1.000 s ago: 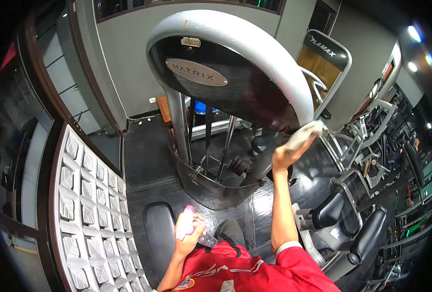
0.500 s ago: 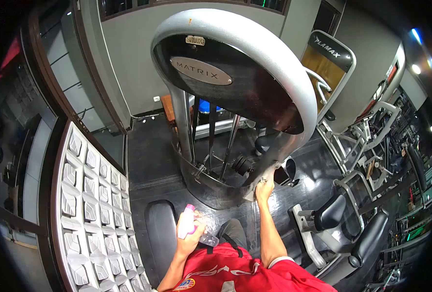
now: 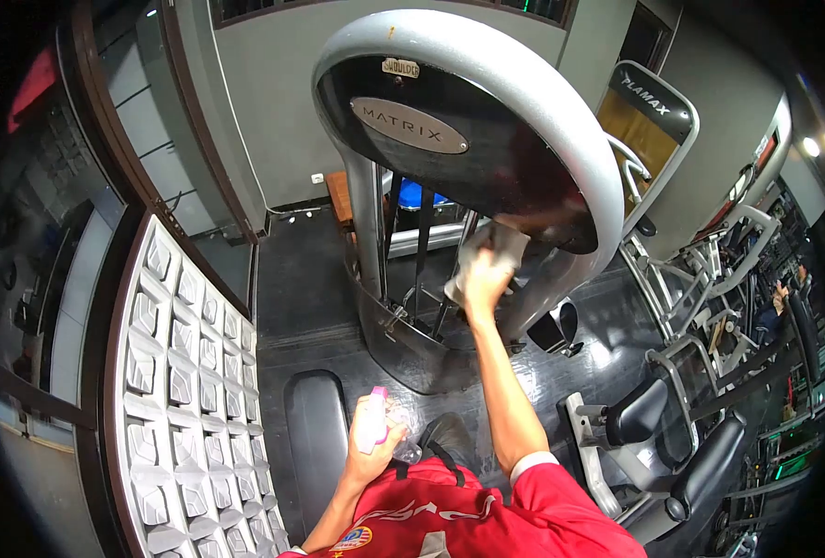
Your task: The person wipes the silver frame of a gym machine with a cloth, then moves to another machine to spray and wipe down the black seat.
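My left hand (image 3: 364, 460) is wrapped around a spray bottle (image 3: 372, 424) with a white and pink head and a clear body, held low in front of my red shirt. Stretched out ahead, my right hand (image 3: 485, 285) grips a pale cloth (image 3: 511, 245), slightly blurred. The cloth overlaps the lower edge of the black panel (image 3: 524, 158) on the gym machine (image 3: 468, 42). A thick silver frame curves around that panel, which carries an oval MATRIX plate (image 3: 410, 126). The fingertips are partly hidden by the cloth.
A black padded bench (image 3: 316, 418) stands beside my left arm, with a white textured wall panel (image 3: 184, 391) further left. To the right are a machine with black pads (image 3: 637, 411) and a silver-framed PLAMAX machine (image 3: 654, 102). Dark flooring (image 3: 305, 279) runs between them.
My right hand has moved up with the cloth, from the machine's lower right frame to the bottom of the black panel. My left hand still holds the spray bottle. The view has shifted slightly.
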Action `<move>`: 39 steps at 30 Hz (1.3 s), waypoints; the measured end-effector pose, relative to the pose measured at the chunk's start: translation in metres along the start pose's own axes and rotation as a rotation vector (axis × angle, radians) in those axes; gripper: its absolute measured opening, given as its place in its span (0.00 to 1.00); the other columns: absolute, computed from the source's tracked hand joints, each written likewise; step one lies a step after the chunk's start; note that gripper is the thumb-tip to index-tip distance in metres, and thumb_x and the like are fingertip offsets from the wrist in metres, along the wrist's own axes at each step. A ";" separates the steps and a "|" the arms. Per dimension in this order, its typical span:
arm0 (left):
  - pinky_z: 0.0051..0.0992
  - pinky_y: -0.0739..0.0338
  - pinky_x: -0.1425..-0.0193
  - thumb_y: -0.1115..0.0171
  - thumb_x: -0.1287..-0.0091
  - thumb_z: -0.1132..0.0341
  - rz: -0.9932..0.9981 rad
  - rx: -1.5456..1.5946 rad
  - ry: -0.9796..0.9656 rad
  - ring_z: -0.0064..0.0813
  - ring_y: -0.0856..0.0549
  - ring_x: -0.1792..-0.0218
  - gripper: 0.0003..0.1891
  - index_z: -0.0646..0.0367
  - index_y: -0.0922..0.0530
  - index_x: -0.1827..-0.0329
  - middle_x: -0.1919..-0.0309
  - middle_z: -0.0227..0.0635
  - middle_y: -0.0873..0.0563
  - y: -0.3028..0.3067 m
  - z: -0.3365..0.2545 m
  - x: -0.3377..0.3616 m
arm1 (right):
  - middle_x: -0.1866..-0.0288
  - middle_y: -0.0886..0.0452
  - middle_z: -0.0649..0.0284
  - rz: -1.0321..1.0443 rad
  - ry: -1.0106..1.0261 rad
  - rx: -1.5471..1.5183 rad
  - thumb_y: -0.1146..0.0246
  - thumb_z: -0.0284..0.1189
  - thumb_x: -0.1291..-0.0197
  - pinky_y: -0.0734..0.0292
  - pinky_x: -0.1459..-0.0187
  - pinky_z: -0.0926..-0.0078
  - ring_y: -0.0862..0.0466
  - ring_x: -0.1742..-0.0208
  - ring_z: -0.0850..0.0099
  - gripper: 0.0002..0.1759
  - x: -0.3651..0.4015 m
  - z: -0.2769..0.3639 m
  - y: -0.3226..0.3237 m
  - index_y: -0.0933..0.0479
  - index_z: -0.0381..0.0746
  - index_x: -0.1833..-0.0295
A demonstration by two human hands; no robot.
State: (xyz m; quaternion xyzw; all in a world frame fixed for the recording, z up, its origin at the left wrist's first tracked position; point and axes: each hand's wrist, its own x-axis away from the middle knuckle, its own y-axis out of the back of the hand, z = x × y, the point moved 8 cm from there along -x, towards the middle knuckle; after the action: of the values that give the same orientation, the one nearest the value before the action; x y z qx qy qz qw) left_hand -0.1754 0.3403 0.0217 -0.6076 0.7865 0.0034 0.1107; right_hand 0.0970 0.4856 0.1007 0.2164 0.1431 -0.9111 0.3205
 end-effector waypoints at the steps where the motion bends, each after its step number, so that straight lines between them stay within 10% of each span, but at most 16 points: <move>1: 0.20 0.24 0.63 0.34 0.41 0.77 -0.013 0.044 0.005 0.19 0.20 0.72 0.19 0.63 0.32 0.50 0.66 0.31 0.25 0.002 0.001 0.000 | 0.47 0.22 0.50 0.089 0.140 -0.067 0.48 0.19 0.45 0.37 0.36 0.68 0.25 0.42 0.62 0.18 -0.005 -0.024 -0.021 0.28 0.29 0.47; 2: 0.20 0.24 0.63 0.34 0.41 0.77 -0.017 0.041 0.005 0.19 0.20 0.72 0.19 0.63 0.32 0.50 0.66 0.31 0.25 0.003 0.001 0.000 | 0.48 0.24 0.44 0.108 0.294 0.197 0.46 0.16 0.50 0.32 0.41 0.64 0.23 0.47 0.54 0.08 0.003 0.006 -0.036 0.25 0.28 0.63; 5: 0.20 0.24 0.64 0.34 0.41 0.78 -0.027 0.003 0.007 0.19 0.21 0.72 0.19 0.64 0.32 0.49 0.64 0.32 0.26 0.007 0.003 0.001 | 0.33 0.41 0.32 0.075 0.708 0.536 0.40 0.15 0.63 0.41 0.32 0.52 0.39 0.32 0.37 0.18 0.018 0.026 -0.045 0.24 0.26 0.59; 8: 0.19 0.24 0.65 0.35 0.41 0.78 -0.058 -0.070 -0.061 0.19 0.21 0.71 0.19 0.64 0.31 0.48 0.61 0.32 0.26 0.011 0.006 0.002 | 0.31 0.40 0.38 0.186 0.541 0.286 0.41 0.14 0.56 0.42 0.31 0.59 0.39 0.30 0.44 0.33 0.034 -0.012 -0.032 0.36 0.21 0.38; 13: 0.19 0.24 0.64 0.35 0.40 0.77 -0.029 -0.107 -0.088 0.18 0.21 0.69 0.20 0.64 0.32 0.46 0.56 0.33 0.27 0.017 0.016 -0.004 | 0.33 0.34 0.43 0.355 0.362 0.508 0.46 0.13 0.54 0.34 0.36 0.69 0.30 0.33 0.54 0.28 0.075 -0.084 0.001 0.31 0.23 0.42; 18: 0.19 0.24 0.64 0.36 0.39 0.78 -0.023 0.019 -0.026 0.18 0.20 0.69 0.21 0.63 0.32 0.45 0.56 0.32 0.26 0.009 0.007 -0.017 | 0.39 0.25 0.48 0.445 -0.417 0.352 0.48 0.20 0.45 0.32 0.40 0.72 0.23 0.40 0.60 0.24 0.071 -0.121 0.055 0.29 0.31 0.40; 26: 0.20 0.24 0.63 0.37 0.40 0.79 0.044 0.083 -0.008 0.17 0.20 0.70 0.19 0.62 0.31 0.47 0.63 0.30 0.24 -0.007 -0.001 -0.033 | 0.33 0.34 0.52 0.150 0.154 0.017 0.50 0.18 0.47 0.43 0.32 0.70 0.36 0.31 0.62 0.33 -0.010 -0.024 0.023 0.42 0.30 0.31; 28: 0.20 0.24 0.63 0.37 0.40 0.79 0.040 0.061 -0.024 0.18 0.20 0.70 0.19 0.62 0.30 0.47 0.61 0.30 0.24 -0.008 -0.004 -0.036 | 0.48 0.27 0.49 0.414 -0.006 0.065 0.47 0.21 0.43 0.37 0.38 0.67 0.28 0.43 0.58 0.18 -0.020 -0.072 -0.021 0.32 0.29 0.46; 34: 0.20 0.23 0.63 0.35 0.41 0.79 0.002 0.045 -0.022 0.18 0.20 0.69 0.19 0.63 0.30 0.48 0.58 0.31 0.25 0.002 0.004 -0.043 | 0.31 0.42 0.34 0.134 0.633 0.529 0.47 0.21 0.50 0.51 0.29 0.50 0.43 0.29 0.39 0.35 0.031 -0.018 -0.048 0.42 0.21 0.34; 39: 0.20 0.24 0.64 0.35 0.41 0.79 -0.060 0.010 -0.040 0.18 0.20 0.69 0.19 0.64 0.30 0.48 0.57 0.32 0.25 0.012 0.007 -0.053 | 0.28 0.42 0.42 0.258 0.035 0.128 0.49 0.19 0.42 0.44 0.32 0.66 0.39 0.28 0.55 0.32 0.076 -0.077 -0.011 0.44 0.26 0.31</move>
State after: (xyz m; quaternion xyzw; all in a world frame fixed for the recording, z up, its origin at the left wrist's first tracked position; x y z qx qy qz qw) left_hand -0.1726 0.3951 0.0234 -0.6302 0.7655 0.0083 0.1294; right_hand 0.0593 0.4850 -0.0011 0.2691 0.0611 -0.8656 0.4179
